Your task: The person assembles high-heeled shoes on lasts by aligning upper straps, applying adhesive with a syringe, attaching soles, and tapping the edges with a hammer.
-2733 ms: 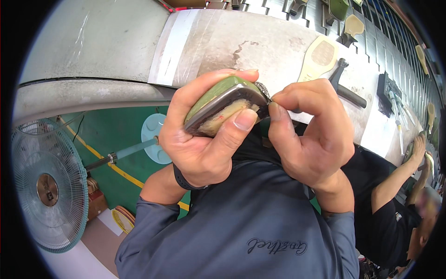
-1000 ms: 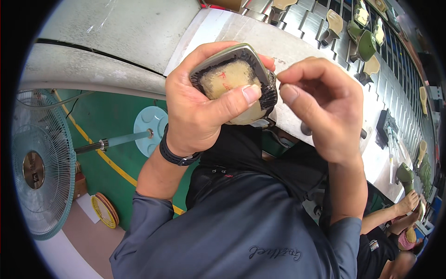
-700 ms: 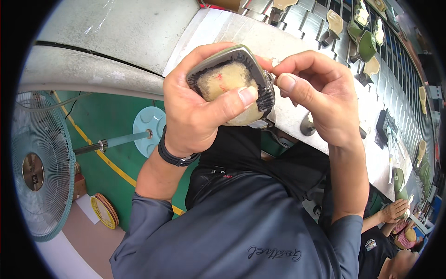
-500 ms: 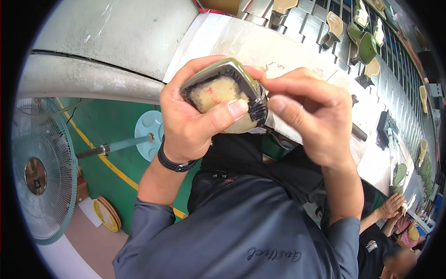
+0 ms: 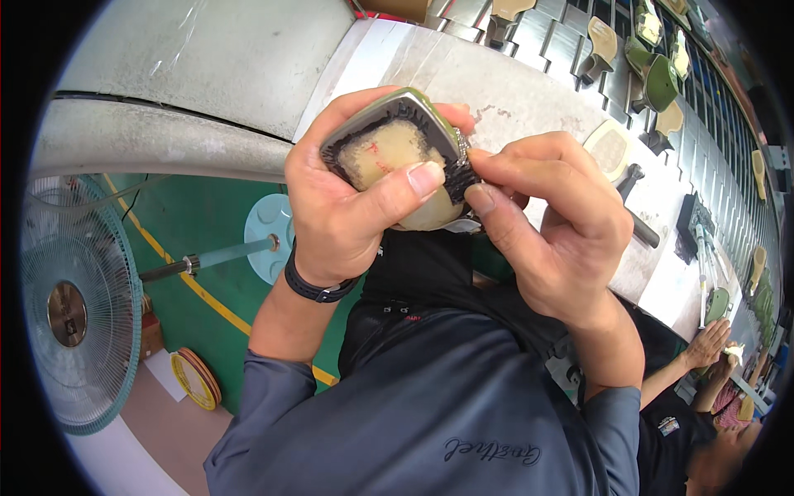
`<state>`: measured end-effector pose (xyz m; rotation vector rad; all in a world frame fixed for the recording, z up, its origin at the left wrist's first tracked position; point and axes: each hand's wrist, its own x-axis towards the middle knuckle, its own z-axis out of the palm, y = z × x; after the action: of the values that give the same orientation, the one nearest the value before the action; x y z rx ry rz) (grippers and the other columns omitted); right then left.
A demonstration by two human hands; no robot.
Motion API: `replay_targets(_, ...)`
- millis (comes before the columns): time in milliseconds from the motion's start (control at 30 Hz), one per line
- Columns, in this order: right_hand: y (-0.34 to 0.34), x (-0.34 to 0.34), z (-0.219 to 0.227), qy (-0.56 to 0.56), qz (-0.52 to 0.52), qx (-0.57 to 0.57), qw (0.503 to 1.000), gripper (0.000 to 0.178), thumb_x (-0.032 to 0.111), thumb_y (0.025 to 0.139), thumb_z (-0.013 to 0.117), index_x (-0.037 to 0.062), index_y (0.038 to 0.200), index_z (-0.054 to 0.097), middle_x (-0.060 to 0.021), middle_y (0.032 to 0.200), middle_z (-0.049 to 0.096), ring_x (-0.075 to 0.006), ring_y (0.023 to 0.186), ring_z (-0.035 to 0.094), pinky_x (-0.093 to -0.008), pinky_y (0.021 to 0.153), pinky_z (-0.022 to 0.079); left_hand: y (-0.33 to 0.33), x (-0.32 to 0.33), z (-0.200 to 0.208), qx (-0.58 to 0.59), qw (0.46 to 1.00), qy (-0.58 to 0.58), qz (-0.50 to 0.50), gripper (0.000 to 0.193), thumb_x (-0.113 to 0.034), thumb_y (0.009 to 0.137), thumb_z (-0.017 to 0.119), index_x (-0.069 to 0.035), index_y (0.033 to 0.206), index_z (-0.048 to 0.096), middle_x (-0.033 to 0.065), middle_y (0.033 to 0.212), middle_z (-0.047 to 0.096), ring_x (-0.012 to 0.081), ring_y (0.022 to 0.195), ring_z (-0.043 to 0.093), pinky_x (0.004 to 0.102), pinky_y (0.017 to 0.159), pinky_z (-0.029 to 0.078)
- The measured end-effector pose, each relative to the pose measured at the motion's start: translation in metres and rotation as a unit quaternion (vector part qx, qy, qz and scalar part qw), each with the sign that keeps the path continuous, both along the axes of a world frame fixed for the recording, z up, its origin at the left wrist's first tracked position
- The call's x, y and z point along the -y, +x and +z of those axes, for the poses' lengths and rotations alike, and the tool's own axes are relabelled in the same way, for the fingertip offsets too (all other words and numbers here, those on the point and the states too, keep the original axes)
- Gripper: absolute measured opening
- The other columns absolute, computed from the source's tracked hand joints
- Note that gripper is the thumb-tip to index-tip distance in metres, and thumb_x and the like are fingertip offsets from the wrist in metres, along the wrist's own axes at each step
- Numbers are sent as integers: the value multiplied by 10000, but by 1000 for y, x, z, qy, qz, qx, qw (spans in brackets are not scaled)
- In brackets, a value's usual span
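**Both hands on the upturned shoe, up at chest height**

Wide grey workbench (image 5: 248, 50) across the top, a conveyor of slotted metal plates (image 5: 579, 41) curving off to the right with shoe lasts standing on it. Big standing fan (image 5: 70, 306) down at the left over the green floor (image 5: 207, 281). Centre stage: the left hand (image 5: 347, 207) is wrapped tight around a shoe on its last (image 5: 397, 157), sole side facing up, pale insole ringed by dark gathered upper, olive edge showing. The thumb lies across the insole. The right hand (image 5: 554, 223) is pinched shut, thumb and forefinger nipping the dark gathered edge on the shoe's right side. A hammer (image 5: 641, 223) lies on the bench just behind that hand. Far lower right, a co-worker's hand (image 5: 711, 339) at the same bench.
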<state>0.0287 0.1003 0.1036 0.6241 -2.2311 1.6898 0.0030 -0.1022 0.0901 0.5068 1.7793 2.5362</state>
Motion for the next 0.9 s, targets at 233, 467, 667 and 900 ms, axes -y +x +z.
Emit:
replay_targets(233,1,12,-7,137,-112,-229,957,405,-90,747,804,-57,1148,757,-150,932,687,-248,729,656,-332,655,559,-1,-7,9,17,999,-43,28,468,-68,866,690,79,1288,552,291,1228,707,342,1160,707,464,1028,574)
replay_targets(467,-10,2,2,114,-41,-189,974,406,-79,769,743,-79,1174,749,-170,946,679,-248,766,672,-332,687,552,-12,-6,10,3,998,-54,14,429,-68,879,702,82,1259,572,266,1217,724,283,1125,717,418,1007,575)
replay_targets(667,-31,-21,-4,-262,99,207,937,163,18,925,801,-28,1057,716,-102,1067,753,-128,999,694,-295,925,557,-13,-14,13,10,999,-29,-42,423,7,883,776,79,1267,614,170,1168,766,189,1051,740,348,951,603)
replay_targets(900,-28,-16,-5,-288,110,224,925,248,35,908,839,-11,1069,655,-118,1126,741,-129,1014,693,-297,946,574,-12,-13,17,13,996,-70,-44,465,-65,867,762,90,1273,596,242,1215,735,267,1101,731,404,991,589)
